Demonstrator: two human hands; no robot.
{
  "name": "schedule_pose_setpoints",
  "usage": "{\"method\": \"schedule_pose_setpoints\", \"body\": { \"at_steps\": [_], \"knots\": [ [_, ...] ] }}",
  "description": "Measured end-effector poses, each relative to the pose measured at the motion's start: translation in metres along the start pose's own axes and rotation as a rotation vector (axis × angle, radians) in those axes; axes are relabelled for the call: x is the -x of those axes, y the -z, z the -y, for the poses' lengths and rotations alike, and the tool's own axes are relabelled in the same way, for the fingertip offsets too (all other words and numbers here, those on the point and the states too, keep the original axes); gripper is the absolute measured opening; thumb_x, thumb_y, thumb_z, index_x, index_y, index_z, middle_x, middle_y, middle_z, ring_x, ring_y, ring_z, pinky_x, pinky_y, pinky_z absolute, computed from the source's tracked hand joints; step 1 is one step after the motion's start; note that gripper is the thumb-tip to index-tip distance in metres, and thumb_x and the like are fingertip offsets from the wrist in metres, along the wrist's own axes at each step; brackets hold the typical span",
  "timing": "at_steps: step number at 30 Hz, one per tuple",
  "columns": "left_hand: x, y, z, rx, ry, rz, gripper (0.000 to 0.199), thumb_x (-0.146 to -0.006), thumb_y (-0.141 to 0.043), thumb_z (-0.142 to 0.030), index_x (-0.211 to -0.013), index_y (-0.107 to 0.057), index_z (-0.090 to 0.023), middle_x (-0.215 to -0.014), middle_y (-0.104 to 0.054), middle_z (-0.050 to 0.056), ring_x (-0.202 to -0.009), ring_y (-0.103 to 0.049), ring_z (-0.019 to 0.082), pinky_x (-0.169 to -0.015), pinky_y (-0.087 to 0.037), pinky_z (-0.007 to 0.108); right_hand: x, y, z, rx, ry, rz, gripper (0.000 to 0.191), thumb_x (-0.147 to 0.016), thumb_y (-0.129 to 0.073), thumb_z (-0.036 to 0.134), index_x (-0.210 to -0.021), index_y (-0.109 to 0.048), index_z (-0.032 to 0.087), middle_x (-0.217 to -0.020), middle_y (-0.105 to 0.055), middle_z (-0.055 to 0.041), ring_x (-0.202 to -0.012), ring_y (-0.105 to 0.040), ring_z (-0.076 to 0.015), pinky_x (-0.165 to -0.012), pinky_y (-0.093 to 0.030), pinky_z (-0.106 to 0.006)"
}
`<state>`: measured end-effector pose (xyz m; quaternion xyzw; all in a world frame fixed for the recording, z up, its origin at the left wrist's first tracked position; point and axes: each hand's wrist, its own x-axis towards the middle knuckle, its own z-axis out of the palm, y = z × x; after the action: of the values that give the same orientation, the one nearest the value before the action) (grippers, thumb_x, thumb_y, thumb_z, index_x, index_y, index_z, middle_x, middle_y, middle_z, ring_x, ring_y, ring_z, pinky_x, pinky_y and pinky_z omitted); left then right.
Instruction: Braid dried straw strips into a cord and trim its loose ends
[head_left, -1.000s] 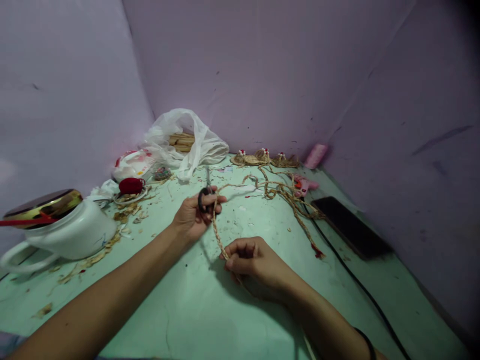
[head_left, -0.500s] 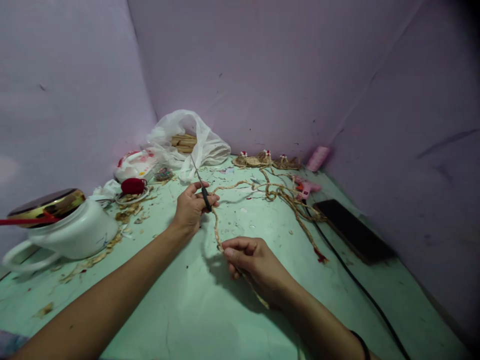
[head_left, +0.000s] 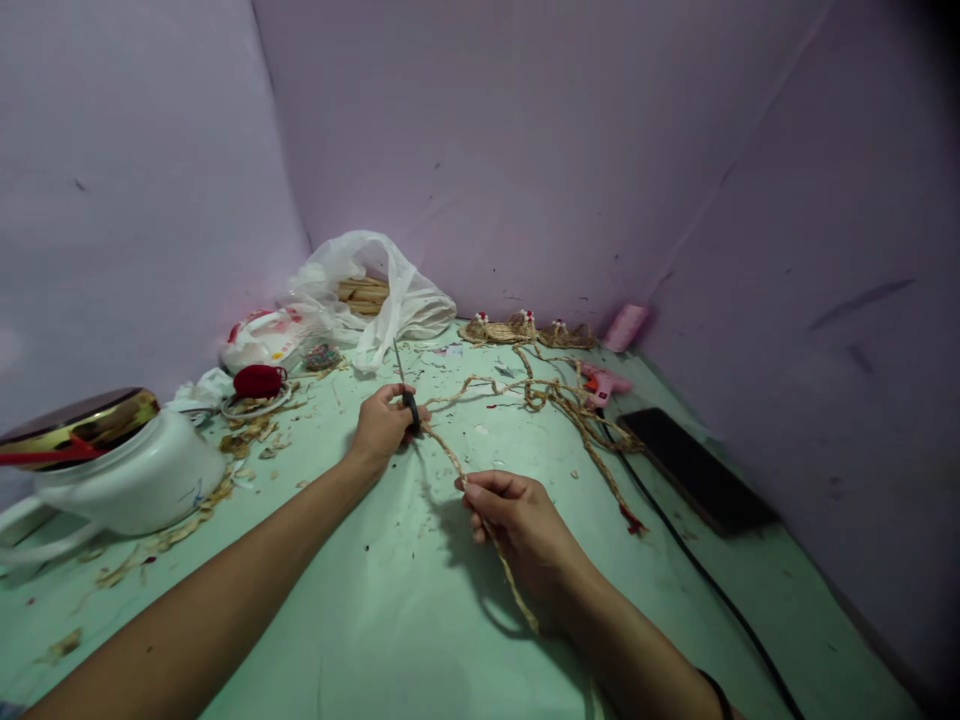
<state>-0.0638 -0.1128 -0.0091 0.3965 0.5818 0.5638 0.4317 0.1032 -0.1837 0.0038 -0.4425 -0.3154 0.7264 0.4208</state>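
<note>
Black-handled scissors (head_left: 410, 400) are held in my left hand (head_left: 381, 425), their blades pointing up and away. A tan braided cord (head_left: 448, 452) runs from my left fingers to my right hand (head_left: 517, 515), which pinches it between thumb and fingertips. Below my right hand the cord's loose end hangs toward the front. From my left hand the cord also stretches back right toward a tangle of braided cords (head_left: 574, 398), one of them with a red tip.
At left, a white pot (head_left: 142, 480) holds a gold-rimmed lid. Behind are a plastic bag (head_left: 420, 305), a dark red spool (head_left: 259, 381) and woven pieces (head_left: 495, 330). At right lie a pink glue gun (head_left: 606, 385), its black cable, a black phone (head_left: 697, 470) and a pink roll (head_left: 625, 328).
My right hand has moved slightly right, away from my left hand, and the cord between them is straighter. The whole view has shifted a little.
</note>
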Motion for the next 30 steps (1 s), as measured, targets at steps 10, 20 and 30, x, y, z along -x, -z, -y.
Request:
{"method": "schedule_pose_setpoints", "body": {
  "at_steps": [10,20,30],
  "knots": [
    [0.056,0.023,-0.028,-0.905,-0.874,0.456,0.043,-0.064,-0.050,-0.018,-0.106,-0.051,-0.018,-0.085,-0.062,0.005,-0.076,-0.057,0.018,-0.068,-0.043,0.030,0.002,0.004,0.017,-0.019,0.216,-0.146,0.013,-0.054,-0.069,0.019,-0.062,-0.064,0.010,-0.049,-0.054,0.0022,-0.040,-0.043,-0.0055,-0.040,-0.037,-0.019],
    [0.066,0.018,-0.024,-1.296,-0.996,0.495,0.055,-0.069,-0.044,-0.021,-0.124,-0.040,-0.016,-0.084,-0.059,0.007,-0.071,-0.055,0.019,-0.061,-0.042,0.032,0.001,0.006,0.015,0.271,0.386,-0.179,0.014,-0.060,-0.061,0.017,-0.071,-0.065,0.011,-0.050,-0.055,0.0024,-0.039,-0.041,-0.0061,-0.037,-0.037,-0.019],
    [0.066,0.018,-0.025,-1.331,-0.927,0.566,0.054,-0.069,-0.042,-0.019,-0.123,-0.040,-0.018,-0.082,-0.059,0.005,-0.067,-0.056,0.019,-0.058,-0.041,0.032,0.003,0.007,0.017,0.384,0.427,-0.192,0.014,-0.062,-0.059,0.019,-0.071,-0.066,0.011,-0.051,-0.055,0.0019,-0.039,-0.042,-0.0065,-0.037,-0.039,-0.019]
  ]
}}
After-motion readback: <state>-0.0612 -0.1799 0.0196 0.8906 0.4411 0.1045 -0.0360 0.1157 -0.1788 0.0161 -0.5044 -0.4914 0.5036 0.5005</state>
